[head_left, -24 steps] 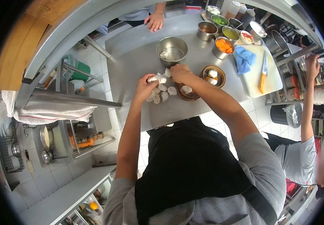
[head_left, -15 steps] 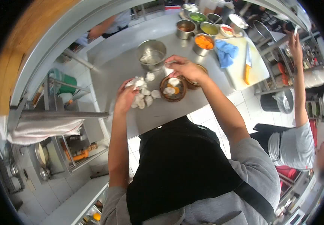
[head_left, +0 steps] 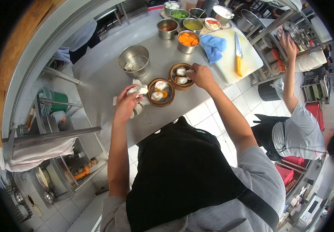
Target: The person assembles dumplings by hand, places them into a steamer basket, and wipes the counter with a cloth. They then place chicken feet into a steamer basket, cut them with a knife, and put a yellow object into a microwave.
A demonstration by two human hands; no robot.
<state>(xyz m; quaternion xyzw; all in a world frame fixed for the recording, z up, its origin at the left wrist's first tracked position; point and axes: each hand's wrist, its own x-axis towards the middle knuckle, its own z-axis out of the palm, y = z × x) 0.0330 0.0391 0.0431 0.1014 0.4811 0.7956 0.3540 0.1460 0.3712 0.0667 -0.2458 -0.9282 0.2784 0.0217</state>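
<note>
In the head view, my left hand (head_left: 126,101) is closed around several white dumplings (head_left: 139,90), above more white pieces on the steel table (head_left: 101,87). My right hand (head_left: 202,76) pinches a white dumpling (head_left: 190,74) at the edge of the right bamboo steamer (head_left: 183,88). Two other dumplings lie in that steamer, with a bit of orange under one. The left bamboo steamer (head_left: 161,103) sits between my hands and holds two white dumplings and orange carrot slices (head_left: 165,93).
A steel pot (head_left: 134,61) with white pieces inside stands behind my left hand. Further back are a bowl of sliced carrots (head_left: 188,40), a blue cloth (head_left: 214,47) and a knife (head_left: 238,55) on a cutting board (head_left: 251,53). Another person (head_left: 290,135) stands at right with one arm raised.
My right hand has moved from over the left steamer to the right steamer, uncovering the dumplings there. My left hand still holds white dumplings, now beside the left steamer. The camera view has shifted.
</note>
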